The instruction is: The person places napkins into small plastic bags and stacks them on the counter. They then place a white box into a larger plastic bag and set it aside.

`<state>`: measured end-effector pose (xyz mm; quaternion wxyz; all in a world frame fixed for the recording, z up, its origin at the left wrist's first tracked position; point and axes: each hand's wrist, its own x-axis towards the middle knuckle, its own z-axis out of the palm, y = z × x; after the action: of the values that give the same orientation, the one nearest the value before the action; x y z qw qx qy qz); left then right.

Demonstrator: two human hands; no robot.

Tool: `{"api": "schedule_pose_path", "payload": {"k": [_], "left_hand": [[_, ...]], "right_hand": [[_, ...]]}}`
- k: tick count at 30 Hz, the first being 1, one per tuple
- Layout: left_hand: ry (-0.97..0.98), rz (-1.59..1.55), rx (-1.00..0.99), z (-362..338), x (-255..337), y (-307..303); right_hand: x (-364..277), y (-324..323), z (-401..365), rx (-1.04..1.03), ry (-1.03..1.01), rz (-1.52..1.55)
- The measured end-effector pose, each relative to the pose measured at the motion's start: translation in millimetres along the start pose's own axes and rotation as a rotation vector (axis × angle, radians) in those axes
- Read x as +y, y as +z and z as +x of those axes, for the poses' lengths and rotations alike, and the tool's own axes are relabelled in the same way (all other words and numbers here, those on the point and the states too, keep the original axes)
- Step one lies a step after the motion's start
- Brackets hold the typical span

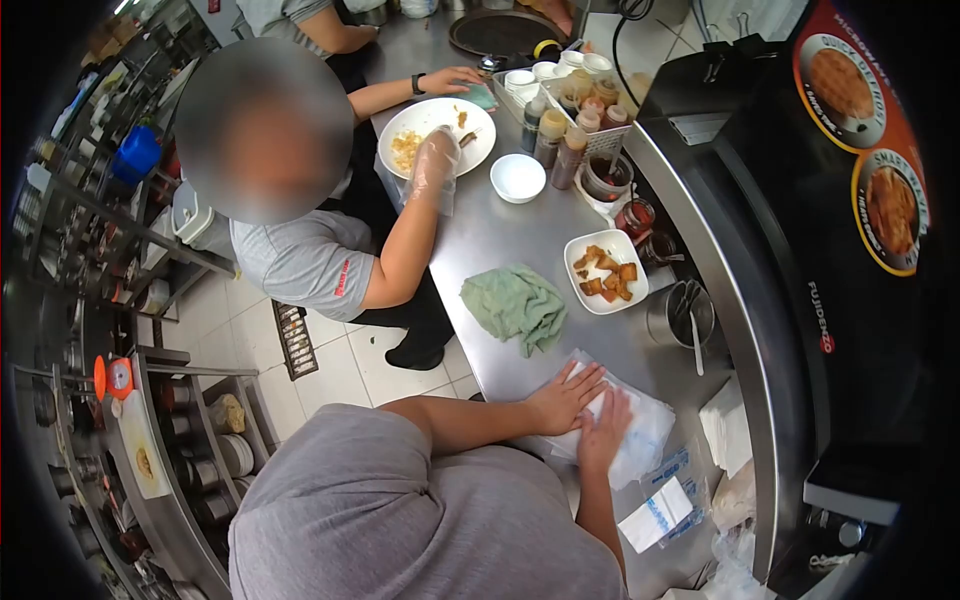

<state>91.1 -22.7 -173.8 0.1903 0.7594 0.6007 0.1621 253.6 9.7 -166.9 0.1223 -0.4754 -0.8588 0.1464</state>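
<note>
Both of my hands lie on a stack of thin white plastic sheets or bags (645,425) on the steel counter. My left hand (568,397) rests palm down on the stack's upper part, its fingers stretched out. Beside it, my right hand (606,430) presses on the stack with its fingers extended and slightly blurred. Just beyond them is a crumpled green cloth (515,308). A square white bowl of fried pieces (606,272) stands past the stack. Near my right forearm lie a white folded packet (655,514) and blue-printed plastic packaging (690,490).
Across the counter (455,250), a co-worker's gloved hand (435,165) is over a white plate with food (400,130). A white bowl (518,178), sauce bottles (570,155) and a metal pot with utensils (680,315) stand nearby. A black microwave (790,250) is at the right.
</note>
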Motion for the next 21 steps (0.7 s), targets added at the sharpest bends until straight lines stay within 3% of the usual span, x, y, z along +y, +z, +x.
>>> {"api": "schedule_pose_path", "payload": {"k": [4, 9, 11, 12, 14, 15, 17, 18, 19, 21], "left_hand": [[-0.015, -0.010, 0.029, 0, -3, -2], [-0.060, 0.008, 0.027, 9, 3, -14], [-0.039, -0.029, 0.013, 36, 7, -34], [-0.020, -0.070, -0.016, 46, 12, -37], [0.038, -0.077, -0.046, 72, 13, -29], [0.095, -0.087, -0.075, 84, 15, -22], [0.086, -0.015, -0.089, 97, 18, -13], [0.042, -0.043, -0.233, 100, 19, -13], [-0.001, -0.066, -0.373, 103, 19, -13], [0.049, -0.035, -0.300, 96, 15, -14]], "right_hand": [[45, -16, -7, -0.030, 0.155, -0.179], [65, -23, -2, -0.035, 0.179, -0.170], [73, -22, 4, 0.258, 0.167, -0.017], [67, -29, 6, 0.247, 0.173, -0.021], [60, -42, 31, 0.049, 0.322, 0.004], [68, -43, 37, 0.052, 0.323, 0.001], [91, -45, 51, -0.195, 0.413, 0.356], [90, -50, 51, -0.195, 0.416, 0.353], [90, -56, 53, -0.260, 0.296, 0.240], [86, -68, 54, -0.314, 0.175, 0.123]]}}
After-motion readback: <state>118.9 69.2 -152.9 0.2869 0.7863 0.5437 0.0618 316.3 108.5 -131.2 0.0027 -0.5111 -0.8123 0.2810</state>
